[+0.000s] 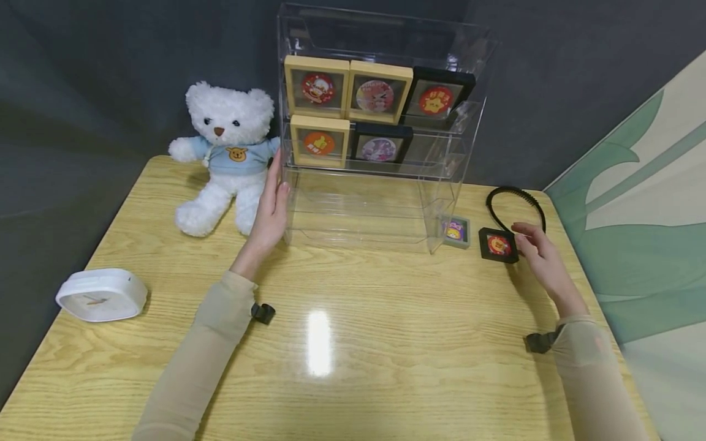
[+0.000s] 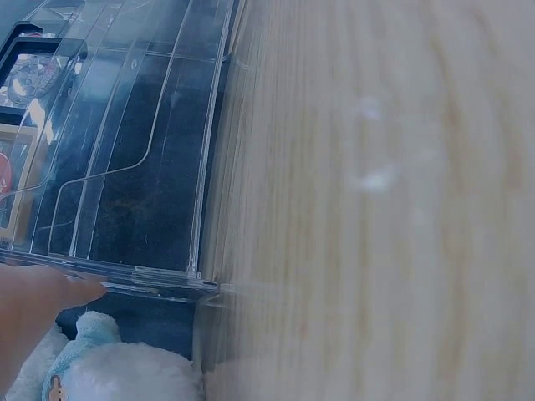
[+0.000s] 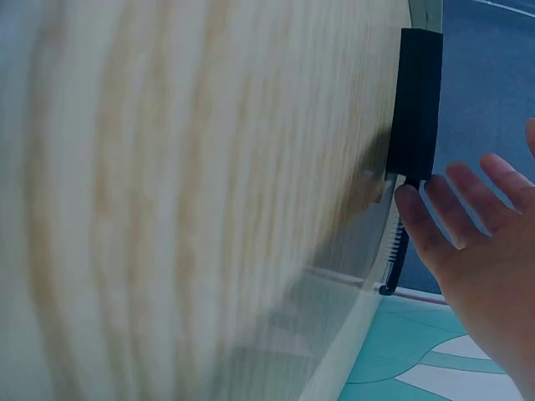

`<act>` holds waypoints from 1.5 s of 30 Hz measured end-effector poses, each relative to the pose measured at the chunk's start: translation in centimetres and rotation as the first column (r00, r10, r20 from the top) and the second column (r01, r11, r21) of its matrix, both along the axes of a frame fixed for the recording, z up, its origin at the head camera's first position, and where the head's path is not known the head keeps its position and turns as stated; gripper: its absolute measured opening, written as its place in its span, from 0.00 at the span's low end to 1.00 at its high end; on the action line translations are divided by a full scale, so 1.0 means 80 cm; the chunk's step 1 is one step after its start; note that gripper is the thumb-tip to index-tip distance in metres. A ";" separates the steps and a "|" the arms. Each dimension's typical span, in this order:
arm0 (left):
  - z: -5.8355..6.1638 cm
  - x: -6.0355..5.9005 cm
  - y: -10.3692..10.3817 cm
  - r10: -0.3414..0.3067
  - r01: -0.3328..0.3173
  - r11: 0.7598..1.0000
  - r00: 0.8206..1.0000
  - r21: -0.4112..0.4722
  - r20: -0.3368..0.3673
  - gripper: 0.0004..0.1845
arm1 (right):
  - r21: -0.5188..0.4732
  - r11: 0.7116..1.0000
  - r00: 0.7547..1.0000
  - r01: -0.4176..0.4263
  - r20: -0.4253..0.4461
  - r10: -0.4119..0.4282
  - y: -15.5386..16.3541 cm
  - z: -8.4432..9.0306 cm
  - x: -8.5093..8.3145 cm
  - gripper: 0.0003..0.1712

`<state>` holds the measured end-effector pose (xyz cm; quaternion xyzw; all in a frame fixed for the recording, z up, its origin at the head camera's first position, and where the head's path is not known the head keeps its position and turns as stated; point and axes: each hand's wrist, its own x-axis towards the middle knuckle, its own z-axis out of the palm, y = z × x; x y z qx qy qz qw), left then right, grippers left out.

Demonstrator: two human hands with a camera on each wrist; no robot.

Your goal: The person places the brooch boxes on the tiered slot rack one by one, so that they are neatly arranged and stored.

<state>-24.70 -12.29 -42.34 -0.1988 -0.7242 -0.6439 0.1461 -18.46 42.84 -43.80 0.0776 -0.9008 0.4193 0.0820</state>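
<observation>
Your left hand point(image 1: 270, 211) rests with straight fingers against the clear acrylic display shelf point(image 1: 380, 202). Your right hand point(image 1: 537, 254), fingers loosely spread, touches the small black square framed badge point(image 1: 499, 245) on the wooden bench point(image 1: 353, 343); its writing seems unreadable.

Counter point(image 2: 376, 167) grain motion-blurred in both wrist views. Left hand point(image 2: 33, 309) cut off at frame edge. Badge motifs in acrylic rack point(image 1: 380, 202) too small to read. Headband point(image 3: 393, 251) mostly hidden.

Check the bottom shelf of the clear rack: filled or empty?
Empty. The acrylic rack has five framed badges on its upper two tiers; its bottom shelf shows only bare table.
</observation>
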 end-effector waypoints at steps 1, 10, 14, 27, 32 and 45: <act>0.000 0.000 0.000 0.001 -0.001 1.000 1.000 0.000 0.000 0.32 | 0.007 1.000 1.000 -0.001 0.004 0.001 0.001 -0.001 0.001 0.25; -0.001 0.000 0.000 0.002 -0.002 1.000 1.000 -0.004 -0.008 0.32 | 0.076 0.997 0.998 -0.015 0.065 0.010 0.006 -0.003 0.000 0.27; -0.001 0.000 -0.001 -0.002 0.002 1.000 1.000 -0.010 -0.016 0.32 | 0.078 0.996 0.994 -0.040 0.108 0.032 0.010 -0.005 -0.001 0.29; -0.001 -0.001 0.000 -0.003 0.003 1.000 1.000 0.002 -0.006 0.32 | 0.162 0.984 0.985 -0.080 0.167 0.052 0.014 -0.009 -0.007 0.30; -0.001 -0.001 0.000 -0.004 0.004 1.000 1.000 0.009 -0.004 0.32 | 0.205 0.978 0.992 -0.037 0.125 0.011 0.009 -0.009 -0.008 0.27; -0.002 -0.003 -0.001 -0.008 0.008 1.000 1.000 0.014 0.002 0.32 | 0.335 0.941 0.998 0.057 0.003 -0.062 -0.008 -0.002 -0.012 0.20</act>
